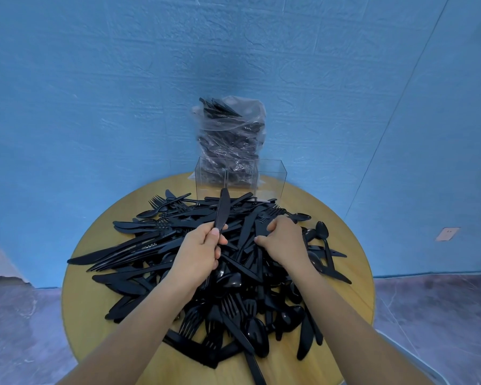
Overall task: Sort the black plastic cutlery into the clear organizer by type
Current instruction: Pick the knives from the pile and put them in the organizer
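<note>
We pinch a knife point(222, 211) upright in our left hand point(203, 247) (blade toward the organizer point(239, 177)), right hand point(282, 238) curled into the pile point(195, 270).

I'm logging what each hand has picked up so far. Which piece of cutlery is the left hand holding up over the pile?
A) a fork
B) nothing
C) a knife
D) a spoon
C: the left hand grips a black plastic knife by its handle, the blade pointing up toward the clear organizer, which has no tines or bowl.
</note>
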